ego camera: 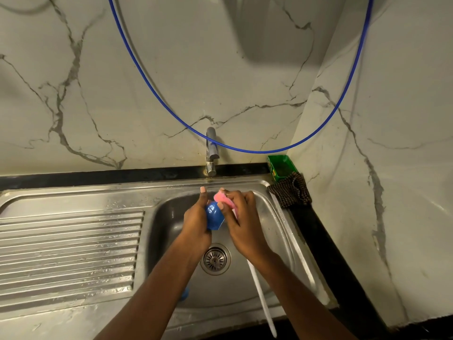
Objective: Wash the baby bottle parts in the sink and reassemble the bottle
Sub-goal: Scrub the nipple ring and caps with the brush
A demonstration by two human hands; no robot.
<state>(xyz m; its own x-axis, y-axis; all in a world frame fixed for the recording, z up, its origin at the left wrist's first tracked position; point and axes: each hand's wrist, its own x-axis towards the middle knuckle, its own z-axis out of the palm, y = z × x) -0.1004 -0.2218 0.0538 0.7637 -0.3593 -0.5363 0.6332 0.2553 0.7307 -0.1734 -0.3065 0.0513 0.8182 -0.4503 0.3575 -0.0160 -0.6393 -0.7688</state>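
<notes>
L hand (pixel 196 223) grips blue bottle cap (pixel 215 219) over steel sink (pixel 171 217), R hand (pixel 241 217) just beside it pinching pink sponge (pixel 224 200) against cap's top.

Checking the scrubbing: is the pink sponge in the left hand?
No, the right hand holds the pink sponge; the left hand holds the round blue plastic cap.

Drainboard (pixel 71 251) left of sink (pixel 171 217), tap (pixel 211 153) behind

Dim warm light, sharp centre, edges bowed.
</notes>
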